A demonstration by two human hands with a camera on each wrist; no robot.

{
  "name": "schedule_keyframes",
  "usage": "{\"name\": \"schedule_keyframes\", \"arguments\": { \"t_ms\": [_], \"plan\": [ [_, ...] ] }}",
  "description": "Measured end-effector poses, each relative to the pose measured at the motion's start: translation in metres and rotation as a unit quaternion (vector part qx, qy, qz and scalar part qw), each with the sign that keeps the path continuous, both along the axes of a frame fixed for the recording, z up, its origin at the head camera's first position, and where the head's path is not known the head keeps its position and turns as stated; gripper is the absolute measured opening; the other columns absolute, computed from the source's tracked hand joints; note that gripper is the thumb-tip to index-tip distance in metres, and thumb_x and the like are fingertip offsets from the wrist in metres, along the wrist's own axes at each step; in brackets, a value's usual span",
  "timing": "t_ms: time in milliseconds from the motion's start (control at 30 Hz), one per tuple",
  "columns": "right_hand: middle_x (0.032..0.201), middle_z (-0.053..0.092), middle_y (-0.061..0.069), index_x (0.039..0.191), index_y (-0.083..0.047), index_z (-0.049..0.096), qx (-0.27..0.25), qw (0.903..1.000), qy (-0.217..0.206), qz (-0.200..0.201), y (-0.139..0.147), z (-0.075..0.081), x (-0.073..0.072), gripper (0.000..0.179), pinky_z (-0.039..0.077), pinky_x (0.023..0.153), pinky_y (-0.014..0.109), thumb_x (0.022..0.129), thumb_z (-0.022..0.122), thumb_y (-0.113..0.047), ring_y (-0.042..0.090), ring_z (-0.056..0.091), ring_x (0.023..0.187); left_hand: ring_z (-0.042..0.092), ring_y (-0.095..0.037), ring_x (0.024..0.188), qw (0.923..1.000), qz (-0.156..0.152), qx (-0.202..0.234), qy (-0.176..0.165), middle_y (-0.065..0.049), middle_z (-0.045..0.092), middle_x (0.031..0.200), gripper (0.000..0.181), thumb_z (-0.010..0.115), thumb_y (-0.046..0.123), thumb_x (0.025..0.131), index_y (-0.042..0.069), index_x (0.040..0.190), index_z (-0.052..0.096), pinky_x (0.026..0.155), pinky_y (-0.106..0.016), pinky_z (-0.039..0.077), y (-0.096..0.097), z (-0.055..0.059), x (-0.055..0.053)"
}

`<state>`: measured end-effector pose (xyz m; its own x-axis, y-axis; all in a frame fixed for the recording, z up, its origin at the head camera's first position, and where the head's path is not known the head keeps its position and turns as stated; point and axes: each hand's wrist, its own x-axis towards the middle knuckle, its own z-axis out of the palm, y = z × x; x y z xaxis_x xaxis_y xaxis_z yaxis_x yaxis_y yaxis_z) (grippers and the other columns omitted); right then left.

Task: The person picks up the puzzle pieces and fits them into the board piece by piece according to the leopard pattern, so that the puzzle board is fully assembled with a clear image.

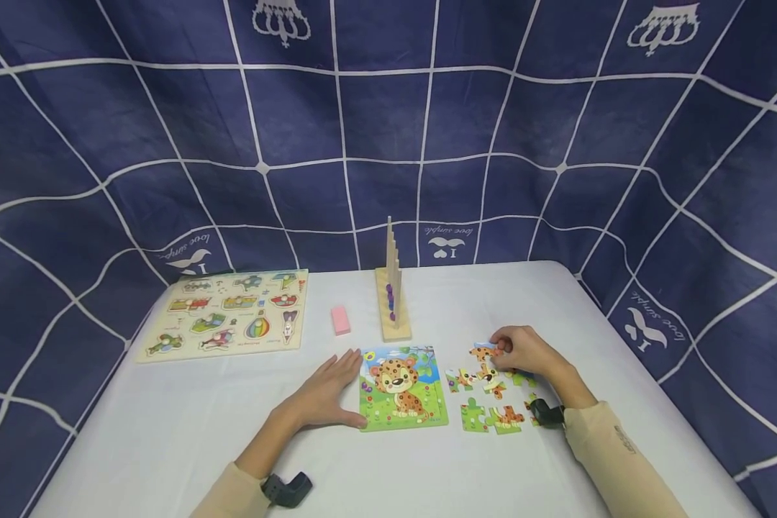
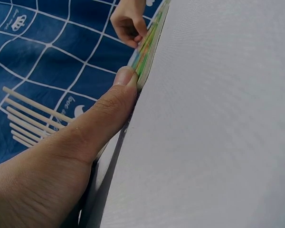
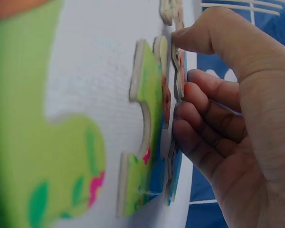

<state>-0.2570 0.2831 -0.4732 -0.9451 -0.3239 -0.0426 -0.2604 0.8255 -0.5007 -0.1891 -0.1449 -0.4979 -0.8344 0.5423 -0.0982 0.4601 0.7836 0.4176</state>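
Note:
A square leopard picture board (image 1: 406, 388) lies flat in the middle of the table. My left hand (image 1: 326, 392) rests at its left side, fingers spread and thumb (image 2: 126, 76) touching the lower left edge. To the right lie several loose jigsaw pieces (image 1: 474, 416) in green, yellow and spotted orange. Over the back pieces, my right hand (image 1: 524, 350) pinches a jigsaw piece (image 3: 179, 71) between thumb and fingertips, low by the table. Its picture is mostly hidden by the fingers. Green jigsaw pieces (image 3: 149, 95) lie beside that hand in the right wrist view.
A wooden peg stand (image 1: 395, 327) with upright rods and purple beads is behind the board. Left of it lies a pink block (image 1: 339, 320). A knob puzzle board (image 1: 233, 316) of vehicles occupies the back left. A blue checked curtain (image 1: 388, 129) hangs behind the table.

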Motion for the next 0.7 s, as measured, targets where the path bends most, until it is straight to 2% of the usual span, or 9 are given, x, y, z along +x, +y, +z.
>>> {"name": "schedule_keyframes", "arguments": {
  "t_ms": [267,700],
  "plan": [
    [0.077,0.060,-0.002,0.097,-0.006,0.070,-0.012,0.9996,0.024,0.000,0.0014,0.0028,0.0003,0.030,0.044,0.059,0.020,0.073,0.078,-0.021,0.011,0.051,0.069,0.013,-0.023,0.153,1.0000,0.003,-0.003,0.005,-0.008,0.017,0.164,0.125,0.067,0.080,0.065,0.005,0.154,0.022,0.126,-0.045,0.010,0.0006,-0.0001,-0.0004],
    [0.075,0.060,-0.002,0.095,-0.005,0.070,-0.024,0.9994,0.023,-0.003,-0.0035,0.0055,0.0042,0.028,0.045,0.056,0.020,0.072,0.079,-0.019,0.011,0.051,0.067,0.013,-0.024,0.153,1.0000,0.001,-0.002,0.003,-0.007,0.017,0.164,0.126,0.065,0.082,0.064,0.005,0.154,0.023,0.126,-0.045,0.009,0.0006,-0.0027,0.0001]
  ]
}}
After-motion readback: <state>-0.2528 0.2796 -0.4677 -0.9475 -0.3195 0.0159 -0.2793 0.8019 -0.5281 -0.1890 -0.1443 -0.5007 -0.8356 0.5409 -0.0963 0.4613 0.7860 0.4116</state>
